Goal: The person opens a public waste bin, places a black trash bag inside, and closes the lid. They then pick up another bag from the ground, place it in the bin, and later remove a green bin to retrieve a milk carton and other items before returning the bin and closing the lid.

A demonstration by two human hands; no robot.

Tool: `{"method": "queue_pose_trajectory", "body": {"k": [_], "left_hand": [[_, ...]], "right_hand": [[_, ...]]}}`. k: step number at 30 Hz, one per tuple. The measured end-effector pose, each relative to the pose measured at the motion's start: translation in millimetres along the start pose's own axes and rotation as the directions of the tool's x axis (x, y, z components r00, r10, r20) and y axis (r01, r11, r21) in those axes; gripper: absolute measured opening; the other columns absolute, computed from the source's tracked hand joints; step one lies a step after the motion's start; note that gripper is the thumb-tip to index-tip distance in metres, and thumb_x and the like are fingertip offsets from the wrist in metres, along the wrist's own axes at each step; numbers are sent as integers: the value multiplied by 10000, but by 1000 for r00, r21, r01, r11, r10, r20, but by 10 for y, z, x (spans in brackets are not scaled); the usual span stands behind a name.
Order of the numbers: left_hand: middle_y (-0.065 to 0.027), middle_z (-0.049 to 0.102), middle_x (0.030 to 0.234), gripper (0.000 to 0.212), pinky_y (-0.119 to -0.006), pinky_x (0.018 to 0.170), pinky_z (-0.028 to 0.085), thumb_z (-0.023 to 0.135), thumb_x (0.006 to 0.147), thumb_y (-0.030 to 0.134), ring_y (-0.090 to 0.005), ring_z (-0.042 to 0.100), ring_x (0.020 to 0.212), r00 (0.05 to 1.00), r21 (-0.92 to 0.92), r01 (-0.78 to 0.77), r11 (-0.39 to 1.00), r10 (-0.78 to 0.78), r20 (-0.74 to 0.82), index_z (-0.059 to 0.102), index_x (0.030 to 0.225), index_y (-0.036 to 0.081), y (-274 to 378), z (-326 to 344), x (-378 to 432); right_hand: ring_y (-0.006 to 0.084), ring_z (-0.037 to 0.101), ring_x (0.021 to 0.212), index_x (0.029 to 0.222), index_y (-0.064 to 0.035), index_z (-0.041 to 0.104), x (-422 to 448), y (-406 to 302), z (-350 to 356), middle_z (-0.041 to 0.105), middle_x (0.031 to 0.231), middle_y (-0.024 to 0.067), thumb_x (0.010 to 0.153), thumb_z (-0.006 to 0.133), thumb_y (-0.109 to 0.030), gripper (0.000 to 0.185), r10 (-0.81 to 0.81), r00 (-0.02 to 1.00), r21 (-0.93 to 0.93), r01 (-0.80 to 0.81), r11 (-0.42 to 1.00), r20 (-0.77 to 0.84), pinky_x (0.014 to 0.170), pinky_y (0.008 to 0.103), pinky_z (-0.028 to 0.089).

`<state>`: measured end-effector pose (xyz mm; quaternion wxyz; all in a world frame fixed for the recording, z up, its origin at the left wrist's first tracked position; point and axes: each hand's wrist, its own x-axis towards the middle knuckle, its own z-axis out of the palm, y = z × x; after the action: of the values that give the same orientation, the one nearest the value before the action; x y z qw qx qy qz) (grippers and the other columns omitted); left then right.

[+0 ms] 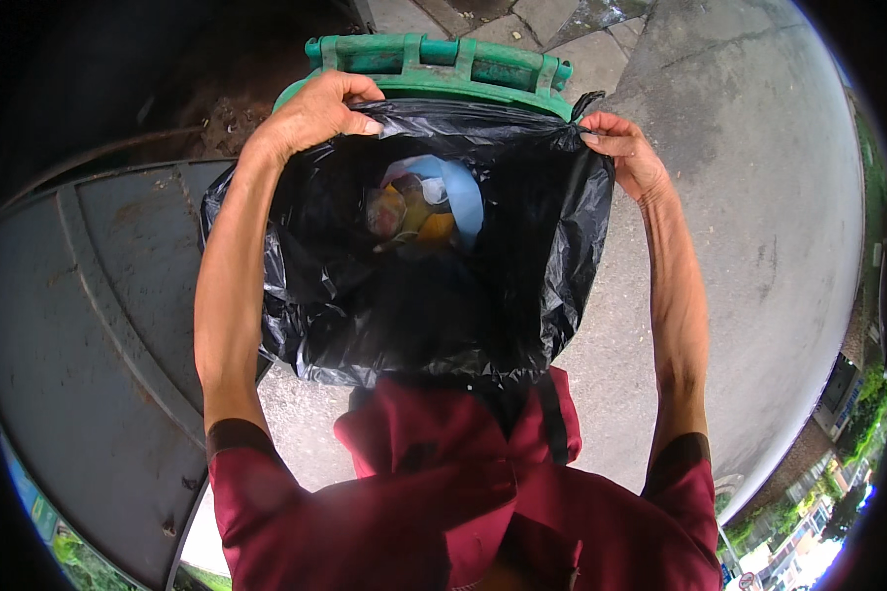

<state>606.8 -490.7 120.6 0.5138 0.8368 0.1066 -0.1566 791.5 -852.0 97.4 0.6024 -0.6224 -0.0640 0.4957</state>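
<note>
A black plastic bin bag [584, 244] lines a green plastic wheelie bin [443, 85], its edge folded over the rim. My left hand [314, 114] pinches the bag's edge between thumb and fingers at the bin's far left, by the hinge side. At the far right corner my right hand [624, 151] grips the bag beside a gathered knot [573, 133] of plastic. Down inside the bag lies mixed rubbish [417, 214], with a light blue strip [462, 196] curving around orange, yellowish and white pieces. The bin's walls are mostly hidden under the bag.
A large grey metal panel [118, 295] with a raised rib stands close on the left. Concrete pavement [754, 221] stretches to the right, and cracked stone slabs [510, 33] lie beyond the bin. Greenery and buildings show at the lower right rim.
</note>
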Motion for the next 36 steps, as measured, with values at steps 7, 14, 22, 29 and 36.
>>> {"method": "queue_pose_trajectory", "body": {"k": [7, 14, 22, 29, 36], "left_hand": [[47, 590, 789, 181, -206, 720, 427, 693, 815, 165, -28, 515, 771, 994, -87, 42, 995, -32, 105, 657, 908, 13, 77, -131, 323], [-162, 598, 845, 143, -354, 713, 461, 600, 827, 72, -331, 586, 807, 859, 463, -247, 851, 413, -301, 605, 954, 6, -200, 173, 838], [-145, 503, 877, 185, -423, 724, 436, 508, 786, -48, -358, 536, 861, 717, 642, -288, 710, 605, -347, 516, 946, 44, -319, 328, 1075], [-129, 494, 815, 93, -334, 656, 430, 549, 833, -36, -287, 527, 728, 785, 444, -321, 836, 497, -369, 518, 910, 8, -351, 222, 1030], [10, 508, 622, 193, -250, 555, 369, 722, 748, 125, -72, 462, 611, 976, 116, 32, 993, -6, -218, 566, 737, 12, -457, -145, 704]], "right_hand": [[111, 611, 785, 951, -15, 637, 102, 104, -181, 652, 856, 23, 818, 629, -30, 135, -2, 1000, 68, 4, 998, -26, 737, 227, 480], [122, 578, 718, 902, -4, 641, 368, 437, -124, 652, 788, 39, 828, 647, -73, 101, -483, 790, -667, 130, 734, -378, 703, 256, 460], [292, 625, 773, 909, -7, 654, 663, 717, -185, 651, 841, 154, 834, 602, -71, 111, -674, 626, -791, 146, 594, -391, 724, 343, 482], [129, 640, 753, 979, 24, 658, 1070, 868, -528, 681, 876, 66, 871, 568, -1, 143, -69, 938, 166, 132, 977, -338, 702, 261, 529], [193, 643, 869, 1115, 14, 598, 1067, 1278, -328, 667, 1006, 107, 859, 546, -27, 265, 38, 985, 510, 52, 859, -165, 777, 333, 528]]}}
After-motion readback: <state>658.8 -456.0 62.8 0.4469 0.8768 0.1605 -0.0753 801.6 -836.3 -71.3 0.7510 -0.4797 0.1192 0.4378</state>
